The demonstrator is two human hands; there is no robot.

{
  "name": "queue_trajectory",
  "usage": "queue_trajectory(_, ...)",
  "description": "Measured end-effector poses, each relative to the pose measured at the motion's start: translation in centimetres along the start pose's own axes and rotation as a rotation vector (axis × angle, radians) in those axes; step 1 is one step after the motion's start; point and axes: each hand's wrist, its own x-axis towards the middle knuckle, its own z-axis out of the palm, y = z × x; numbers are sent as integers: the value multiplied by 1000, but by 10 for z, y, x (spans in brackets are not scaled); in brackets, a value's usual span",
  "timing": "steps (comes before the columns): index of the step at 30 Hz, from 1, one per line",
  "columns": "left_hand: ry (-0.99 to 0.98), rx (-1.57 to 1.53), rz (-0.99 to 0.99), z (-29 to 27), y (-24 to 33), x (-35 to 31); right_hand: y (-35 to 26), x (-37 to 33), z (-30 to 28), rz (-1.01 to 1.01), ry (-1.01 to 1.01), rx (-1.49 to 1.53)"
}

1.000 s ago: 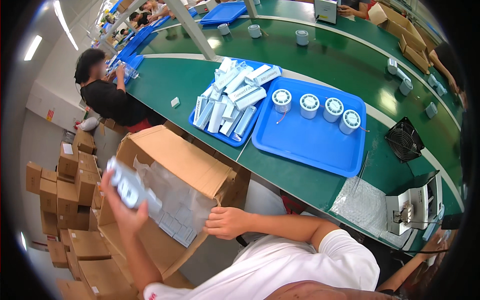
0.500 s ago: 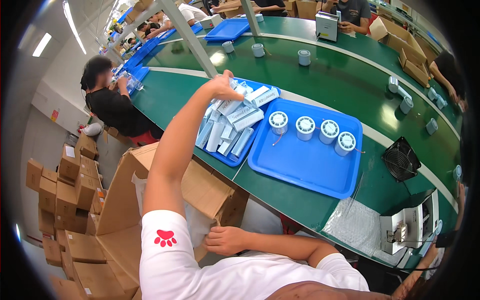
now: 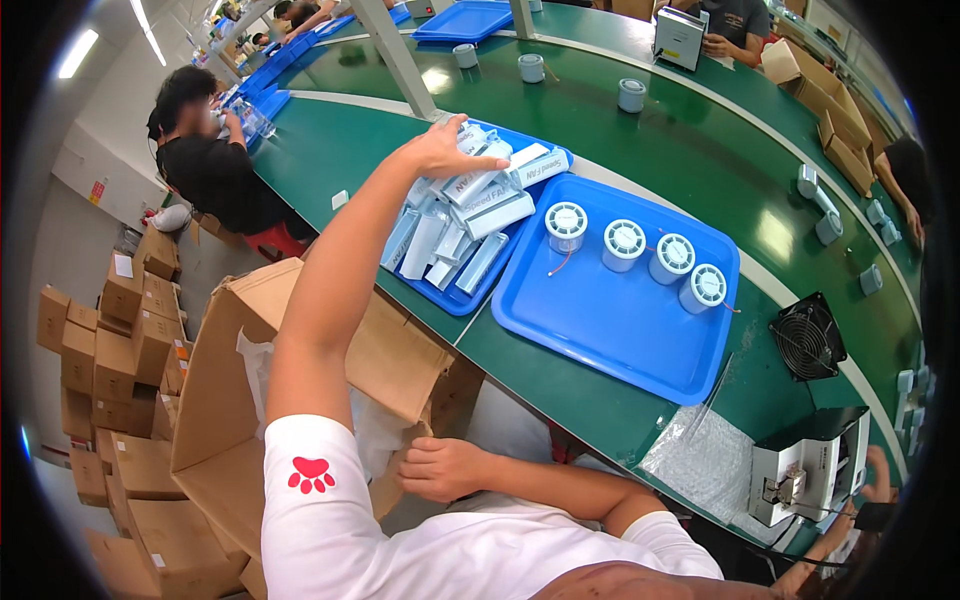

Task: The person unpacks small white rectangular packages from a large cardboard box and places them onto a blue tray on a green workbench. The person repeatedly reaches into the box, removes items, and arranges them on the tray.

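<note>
My left hand [image 3: 447, 150] reaches over a heap of pale blue plastic housings [image 3: 490, 215], long and trough-shaped with lettering on them. Thumb and fingers are spread apart above the upper end of the heap, touching or nearly touching its pieces. The heap fills a blue tray [image 3: 452, 301]. Close to my body, my right hand [image 3: 440, 468] is curled closed beside the edge of an open carton [image 3: 400, 375]; its fingertips are hidden, so I cannot see what is in them. A second blue tray [image 3: 600, 345] carries several round white fan units [image 3: 624, 244] with thin red wires.
Beyond the trays a green conveyor [image 3: 740, 200] carries scattered pale blue parts. To the right are a black fan [image 3: 806, 337], bubble wrap [image 3: 697, 452] and a white device [image 3: 800, 475]. Stacked cartons [image 3: 140, 380] stand at left. A seated co-worker [image 3: 215, 165] is farther left; others sit across.
The whole view has shifted slightly. My left hand stays over the heap, its thumb stretched a little farther from the fingers. My right hand remains curled by the carton.
</note>
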Motion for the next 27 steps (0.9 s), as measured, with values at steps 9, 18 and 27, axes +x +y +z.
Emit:
queue_trajectory(9, 151, -166, -2, -7, -19, -2, 0, 6, -1, 4, 1, 2)
queue_trajectory(18, 887, -447, 481, -39, -37, -211, 0, 7, 1, 32, 5, -26)
queue_trajectory(27, 889, 210, -183, 149, -294, -536, -10, 6, 1, 53, -40, -57)
